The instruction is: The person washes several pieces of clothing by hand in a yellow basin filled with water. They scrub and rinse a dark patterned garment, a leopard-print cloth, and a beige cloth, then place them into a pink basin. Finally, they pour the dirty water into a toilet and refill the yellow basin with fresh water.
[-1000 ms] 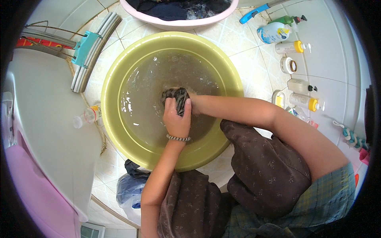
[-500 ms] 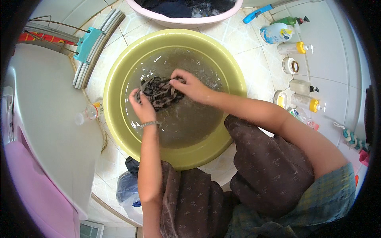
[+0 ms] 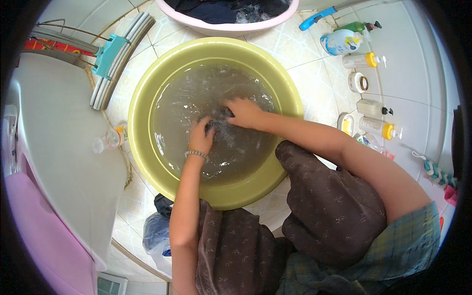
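A large yellow-green basin (image 3: pixel 140 115) of murky grey water (image 3: pixel 231 162) stands on the floor in front of my knees. Both hands are at the water's surface near its middle. My left hand (image 3: pixel 200 137), with a beaded bracelet at the wrist, has its fingers curled around a dark patterned cloth (image 3: pixel 209 126). Slightly farther off and to the right, my right hand (image 3: pixel 244 113) grips another part of the same cloth. Most of the cloth lies under the cloudy water, so its shape is hidden.
Beyond the basin sits a pink tub (image 3: pixel 231 28) of dark laundry. A sponge mop (image 3: pixel 105 56) leans at the far left, near a clear bottle (image 3: pixel 110 139). Several bottles (image 3: pixel 361 60) line the right wall. A plastic bag (image 3: pixel 156 236) lies near my left arm.
The bunched cloth was above the water and has gone down into it. My left hand moved right and nearer; my right hand moved slightly right and nearer.
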{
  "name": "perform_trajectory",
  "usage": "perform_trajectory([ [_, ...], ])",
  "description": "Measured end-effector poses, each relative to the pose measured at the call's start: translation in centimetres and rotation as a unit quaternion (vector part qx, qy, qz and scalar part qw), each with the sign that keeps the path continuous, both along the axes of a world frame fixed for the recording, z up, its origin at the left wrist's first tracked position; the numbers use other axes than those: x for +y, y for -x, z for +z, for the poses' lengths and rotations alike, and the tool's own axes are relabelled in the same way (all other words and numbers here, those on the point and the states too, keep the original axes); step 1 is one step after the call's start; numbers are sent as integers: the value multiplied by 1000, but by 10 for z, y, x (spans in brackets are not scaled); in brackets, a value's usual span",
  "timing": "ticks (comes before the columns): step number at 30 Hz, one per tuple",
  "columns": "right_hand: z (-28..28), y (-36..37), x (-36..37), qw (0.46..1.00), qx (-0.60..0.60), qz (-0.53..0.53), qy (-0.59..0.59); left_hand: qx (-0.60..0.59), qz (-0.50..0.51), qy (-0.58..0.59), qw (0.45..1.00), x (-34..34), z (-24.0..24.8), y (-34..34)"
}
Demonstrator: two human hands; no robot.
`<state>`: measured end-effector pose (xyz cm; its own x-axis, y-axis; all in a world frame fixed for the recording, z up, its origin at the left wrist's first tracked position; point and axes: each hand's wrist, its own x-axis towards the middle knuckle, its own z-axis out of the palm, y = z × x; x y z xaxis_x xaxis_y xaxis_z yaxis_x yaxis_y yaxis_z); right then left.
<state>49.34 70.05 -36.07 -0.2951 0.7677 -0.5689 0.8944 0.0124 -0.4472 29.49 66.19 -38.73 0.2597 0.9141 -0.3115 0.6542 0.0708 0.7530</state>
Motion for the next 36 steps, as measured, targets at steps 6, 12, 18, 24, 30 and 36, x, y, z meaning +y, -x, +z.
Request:
perform_trajectory([
  [6, -27, -8, 2, 664, 348, -443, 492, -166, 257, 5, 952, 0, 2, -12],
  [12, -18, 18, -12, 574, 463, -456, 499, -163, 176, -45, 970, -6, 105, -65],
  [18, -25, 18, -18, 545, 449, -524, 476, -90, 40, -147, 984, -9, 104, -72],
  [24, 43, 32, -13, 679, 465, -466, 326, 37, 64, -169, 983, 8, 67, -34],
  [30, 57, 14, 8, 902, 379, -203, 25, -22, 265, -152, 952, 15, 51, -2],
  [36, 26, -2, 4, 958, 209, 51, -191, -12, 106, -59, 993, 1, 28, 9],
])
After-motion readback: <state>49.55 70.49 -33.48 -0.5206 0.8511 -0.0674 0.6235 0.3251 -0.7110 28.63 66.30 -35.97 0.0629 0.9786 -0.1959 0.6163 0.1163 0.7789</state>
